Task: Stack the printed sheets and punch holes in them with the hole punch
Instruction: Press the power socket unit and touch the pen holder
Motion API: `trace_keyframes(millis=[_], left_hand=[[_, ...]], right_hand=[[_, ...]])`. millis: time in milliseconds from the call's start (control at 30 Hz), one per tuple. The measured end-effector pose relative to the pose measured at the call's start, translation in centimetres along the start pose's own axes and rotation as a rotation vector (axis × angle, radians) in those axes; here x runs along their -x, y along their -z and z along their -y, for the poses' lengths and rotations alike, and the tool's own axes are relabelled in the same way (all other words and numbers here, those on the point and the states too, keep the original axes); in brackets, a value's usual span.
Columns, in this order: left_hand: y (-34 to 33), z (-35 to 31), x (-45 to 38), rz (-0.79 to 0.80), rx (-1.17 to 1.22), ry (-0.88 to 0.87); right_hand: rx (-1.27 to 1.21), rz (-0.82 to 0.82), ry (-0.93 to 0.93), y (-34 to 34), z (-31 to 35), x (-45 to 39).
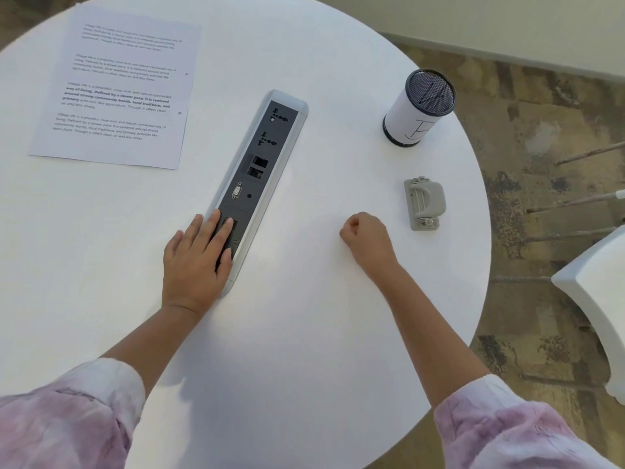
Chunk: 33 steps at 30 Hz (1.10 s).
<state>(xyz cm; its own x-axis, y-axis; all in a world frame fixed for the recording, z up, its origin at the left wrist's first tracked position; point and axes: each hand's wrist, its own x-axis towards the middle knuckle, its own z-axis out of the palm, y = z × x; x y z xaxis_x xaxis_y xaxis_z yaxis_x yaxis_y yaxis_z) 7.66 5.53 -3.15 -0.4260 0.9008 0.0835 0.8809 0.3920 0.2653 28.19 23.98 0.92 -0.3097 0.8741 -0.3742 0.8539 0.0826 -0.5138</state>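
On the round white table [304, 333] in front of me, my left hand [194, 262] lies flat and open, palm down, its fingers [225, 231] spread over the near end of the socket panel [257, 170] set into the tabletop. It has hold of nothing. My right hand [367, 242] rests on the bare surface to the right of the panel, curled into a loose fist with the knuckles up — nothing shows inside it, and it touches only the table.

The printed sheets [118, 89] lie far off at the upper left of the table, well apart from both hands. They sit one on another with the edges slightly out of line, so a second sheet peeks out along the right side and bottom. Two small dark holes show near the right edge of the top sheet. The text runs in four blocks, one of them in bold.

The hole punch [424, 203] — grey, lying flat — sits near the right rim of the table, just beyond and to the right of my right fist, not touching it. Farther back on that side stands a white cylindrical holder [414, 111] with a dark mesh top and pen marks on its paper wrap.

Both my sleeves [64, 421] are pale pink, pushed back from the wrists. A white chair [598, 299] stands on the patterned floor at the right.
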Motion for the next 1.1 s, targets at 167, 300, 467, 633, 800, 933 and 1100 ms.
trace_keyframes(millis=[167,300,467,633,800,933,1100], left_hand=[[0.0,0.1,0.0,0.006,0.003,0.000],[0.0,0.1,0.0,0.011,-0.004,-0.001],[0.1,0.0,0.0,0.014,0.004,0.005],[0.1,0.0,0.0,0.006,-0.003,0.003],[0.2,0.0,-0.1,0.001,-0.014,0.001],[0.2,0.0,0.0,-0.006,-0.018,-0.003],[0.2,0.0,-0.1,-0.007,-0.014,-0.003]], right_hand=[[-0.963,0.051,-0.302,3.3,1.2,-0.8],[-1.319,0.101,-0.274,6.7,3.1,-1.5],[-1.446,0.062,-0.129,11.2,5.4,-2.9],[-1.234,-0.157,-0.013,15.8,7.0,-4.7],[-0.660,-0.394,-0.067,18.0,6.3,-8.5],[-0.490,-0.342,-0.160,18.6,4.8,-11.6],[-0.351,-0.240,-0.107,18.8,3.2,-13.2]])
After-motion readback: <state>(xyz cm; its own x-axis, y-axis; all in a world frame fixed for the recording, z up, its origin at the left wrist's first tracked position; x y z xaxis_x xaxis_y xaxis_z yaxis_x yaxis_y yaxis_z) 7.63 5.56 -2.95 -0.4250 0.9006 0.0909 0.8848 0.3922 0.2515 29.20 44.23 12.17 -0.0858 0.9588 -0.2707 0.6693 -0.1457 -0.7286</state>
